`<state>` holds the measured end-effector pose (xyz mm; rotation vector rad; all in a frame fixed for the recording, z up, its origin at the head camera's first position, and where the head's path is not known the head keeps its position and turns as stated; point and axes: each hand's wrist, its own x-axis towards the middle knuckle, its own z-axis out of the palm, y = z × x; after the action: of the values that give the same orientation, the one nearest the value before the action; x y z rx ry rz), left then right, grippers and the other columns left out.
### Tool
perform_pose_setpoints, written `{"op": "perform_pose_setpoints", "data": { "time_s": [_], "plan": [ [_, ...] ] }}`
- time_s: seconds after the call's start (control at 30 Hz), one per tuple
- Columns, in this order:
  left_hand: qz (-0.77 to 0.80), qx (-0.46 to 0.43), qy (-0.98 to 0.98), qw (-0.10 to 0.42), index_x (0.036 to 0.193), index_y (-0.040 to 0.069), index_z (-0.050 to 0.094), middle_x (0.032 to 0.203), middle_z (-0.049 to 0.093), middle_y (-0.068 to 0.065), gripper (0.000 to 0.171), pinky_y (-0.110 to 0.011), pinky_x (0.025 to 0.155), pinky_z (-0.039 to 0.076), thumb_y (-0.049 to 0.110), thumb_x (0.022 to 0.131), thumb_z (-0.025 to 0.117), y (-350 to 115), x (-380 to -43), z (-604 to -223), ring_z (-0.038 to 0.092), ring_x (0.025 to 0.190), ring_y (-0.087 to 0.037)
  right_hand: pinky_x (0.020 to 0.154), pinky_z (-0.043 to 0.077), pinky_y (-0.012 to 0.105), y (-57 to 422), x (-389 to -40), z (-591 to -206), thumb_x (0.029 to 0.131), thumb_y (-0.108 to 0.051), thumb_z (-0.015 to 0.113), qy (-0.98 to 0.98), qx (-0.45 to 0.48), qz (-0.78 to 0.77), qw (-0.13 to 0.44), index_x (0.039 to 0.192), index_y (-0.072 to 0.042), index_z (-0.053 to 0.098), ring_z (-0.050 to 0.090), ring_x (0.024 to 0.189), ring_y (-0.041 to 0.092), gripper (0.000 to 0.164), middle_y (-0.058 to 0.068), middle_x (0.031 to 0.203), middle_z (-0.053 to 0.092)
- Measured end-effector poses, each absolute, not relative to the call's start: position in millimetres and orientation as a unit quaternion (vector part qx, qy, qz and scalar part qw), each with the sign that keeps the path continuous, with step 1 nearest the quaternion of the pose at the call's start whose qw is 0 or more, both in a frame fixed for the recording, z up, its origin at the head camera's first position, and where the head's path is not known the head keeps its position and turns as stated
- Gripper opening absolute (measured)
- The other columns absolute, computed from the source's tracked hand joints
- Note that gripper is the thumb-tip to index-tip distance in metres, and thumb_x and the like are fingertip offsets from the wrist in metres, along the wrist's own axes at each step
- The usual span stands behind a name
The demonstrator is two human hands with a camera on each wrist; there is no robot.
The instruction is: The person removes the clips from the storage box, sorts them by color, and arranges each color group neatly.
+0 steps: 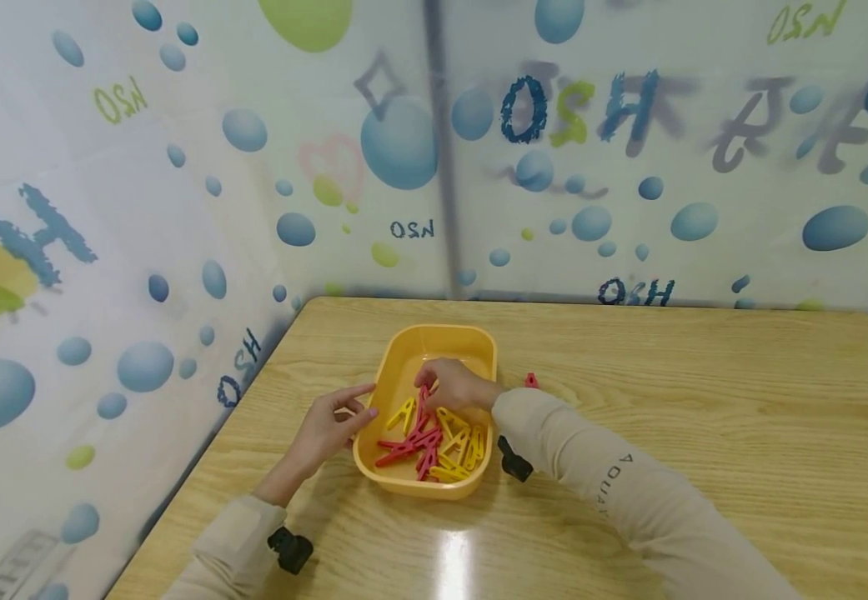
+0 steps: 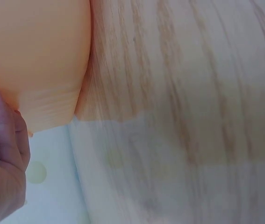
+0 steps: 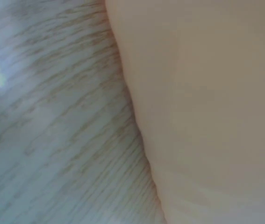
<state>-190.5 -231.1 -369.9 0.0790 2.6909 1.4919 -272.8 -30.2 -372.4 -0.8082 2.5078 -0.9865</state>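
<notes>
A yellow plastic basin (image 1: pixel 434 337) holds several red clothespins (image 1: pixel 411 443) and yellow clothespins (image 1: pixel 454 442), heaped mostly at its near end. Over the heap, my right hand (image 1: pixel 454 385) pinches a red clothespin (image 1: pixel 423 398) by its upper end. My left hand (image 1: pixel 328 425) grips the basin's left rim, thumb on the edge and other fingers along the outside. The left wrist view shows those fingers (image 2: pixel 3 130) against the basin wall (image 2: pixel 43 46). In the right wrist view, only the basin's outer side (image 3: pixel 207 102) and table appear; the right hand is out of sight.
Another red clothespin (image 1: pixel 531 381) lies on the wooden table (image 1: pixel 704 392) right of the basin, partly behind the right forearm. A patterned curtain (image 1: pixel 591 183) hangs along the table's back edge and left side. A black wrist camera (image 1: pixel 514 460) sits close to the basin's right wall.
</notes>
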Motion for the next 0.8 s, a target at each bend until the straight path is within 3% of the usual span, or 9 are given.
{"op": "perform_pose_setpoints", "data": {
  "time_s": [0.37, 0.8],
  "plan": [
    [0.488, 0.032, 0.871, 0.031, 0.125, 0.006, 0.052, 0.082, 0.055, -0.009, 0.044, -0.030, 0.052, 0.051, 0.013, 0.083, 0.062, -231.6, -190.3, -371.6, 0.056, 0.061, -0.017, 0.075, 0.047, 0.024, -22.0, -274.3, -360.0, 0.078, -0.004, 0.066, 0.870, -0.299, -0.367, 0.139, 0.103, 0.000, 0.058, 0.052, 0.085, 0.017, 0.026, 0.004, 0.090, 0.055],
    [0.483, 0.022, 0.875, 0.033, 0.125, 0.008, 0.052, 0.083, 0.054, -0.009, 0.043, -0.031, 0.053, 0.051, 0.012, 0.083, 0.062, -231.1, -190.9, -370.1, 0.055, 0.061, -0.017, 0.075, 0.049, 0.027, 1.3, -271.6, -327.7, 0.080, -0.003, 0.063, 0.830, -0.270, -0.457, 0.170, 0.110, -0.002, 0.054, 0.057, 0.088, 0.021, 0.031, 0.008, 0.094, 0.053]
  ]
}}
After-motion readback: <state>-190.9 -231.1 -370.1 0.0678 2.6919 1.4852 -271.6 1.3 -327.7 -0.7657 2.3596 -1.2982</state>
